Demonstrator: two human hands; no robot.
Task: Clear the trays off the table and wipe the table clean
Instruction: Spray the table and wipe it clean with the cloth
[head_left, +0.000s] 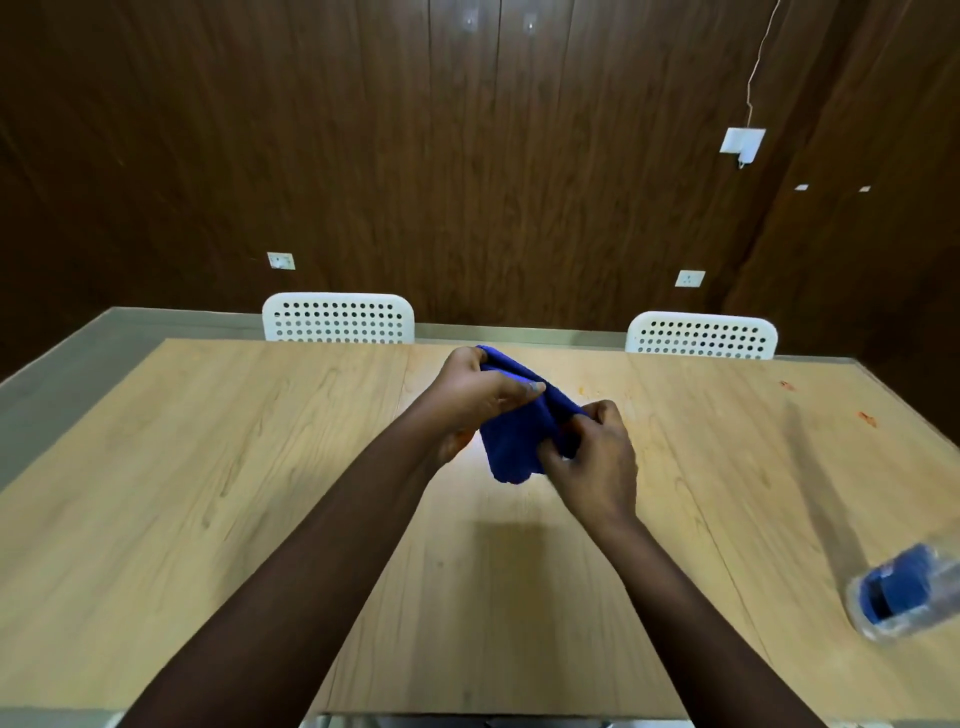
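Observation:
A blue cloth (511, 439) hangs bunched in the air above the middle of the light wooden table (208, 467). My left hand (475, 397) grips its upper left part, thumb lying across the fabric. My right hand (592, 462) pinches its lower right edge. Both forearms reach forward from the near edge. Small orange-red stains (866, 419) mark the table's far right side, and a faint one (581, 389) lies just behind the cloth. No tray is in view.
A clear bottle with a blue cap (898, 592) lies blurred on the table at the right edge. Two white perforated chairs (337, 317) (701, 335) stand at the far side. A dark wood-panelled wall rises behind them.

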